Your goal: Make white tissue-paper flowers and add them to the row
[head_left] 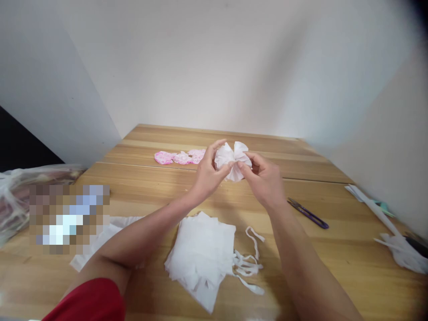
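White pleated flower (230, 157): I have it up between the two hands, seemingly clear of the desk (143, 191), over its middle and towards the far edge.
How it handles: thin tissue-like paper by the look of it, so I judge it very light, soft, easily creased and quick to tear.
Where to hold: I would take the gathered centre, where the folds meet, and spare the loose outer frills.
Left hand (212, 169): thumb laid near the centre, fingers curved round the left rim, lightly pinching the paper.
Right hand (267, 176): thumb and forefinger pinch the right-hand folds close to the centre.
Flower against grip: its gathered middle sits just by both thumb tips, with lobes fanning out above, below and to the sides.
Pink-edged flowers (182, 158): in a row near the far left corner, partly behind the left hand.
White sheets (207, 245): an uneven pile near the front edge, with white strips (254, 290) beside it on the right.
Thread snips (309, 214): lying towards the right edge, touched by neither hand.
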The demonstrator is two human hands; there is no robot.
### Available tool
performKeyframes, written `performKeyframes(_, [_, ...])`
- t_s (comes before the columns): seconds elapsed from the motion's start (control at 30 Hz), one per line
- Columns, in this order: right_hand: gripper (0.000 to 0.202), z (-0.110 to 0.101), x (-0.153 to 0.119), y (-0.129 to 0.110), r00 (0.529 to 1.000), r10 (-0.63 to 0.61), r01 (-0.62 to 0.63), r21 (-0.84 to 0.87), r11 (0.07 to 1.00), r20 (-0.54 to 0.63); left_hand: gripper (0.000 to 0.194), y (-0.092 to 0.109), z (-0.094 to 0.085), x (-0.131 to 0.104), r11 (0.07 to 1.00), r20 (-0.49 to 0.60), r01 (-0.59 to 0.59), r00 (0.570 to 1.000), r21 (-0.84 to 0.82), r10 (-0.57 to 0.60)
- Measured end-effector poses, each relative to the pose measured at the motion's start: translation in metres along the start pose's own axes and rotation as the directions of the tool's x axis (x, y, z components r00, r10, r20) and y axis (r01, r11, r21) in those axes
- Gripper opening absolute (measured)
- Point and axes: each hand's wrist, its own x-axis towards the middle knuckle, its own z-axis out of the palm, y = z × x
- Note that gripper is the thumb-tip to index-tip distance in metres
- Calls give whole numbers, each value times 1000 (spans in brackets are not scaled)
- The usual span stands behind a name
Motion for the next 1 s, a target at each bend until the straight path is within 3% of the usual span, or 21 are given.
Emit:
performKeyframes(0.1, [31, -1, 0, 1, 1000, 13, -13, 17, 1000, 10, 50, -1, -1, 1, 996, -8, 45, 999, 81, -44])
performKeyframes(0.23, [34, -1, 0, 0, 999, 7, -8, 26, 1000, 40, 45, 0, -3, 3, 992, -52, 110, 993, 62, -107])
performKeyframes(0.53, [44, -1, -1, -3, 988, -94, 117, -200, 973, 123, 42, 2, -5, 4, 996, -90, 78, 993, 39, -75])
performKeyframes(0.77, [52, 0, -2, -5, 990, -60, 72, -91, 993, 128, 42, 4, -6, 5, 996, -89, 91, 992, 11, -90])
performKeyframes(1.0, [51, -1, -3, -9, 979, -85, 125, -215, 969, 188, 40, 3, -6, 6, 998, -110, 65, 992, 10, -64])
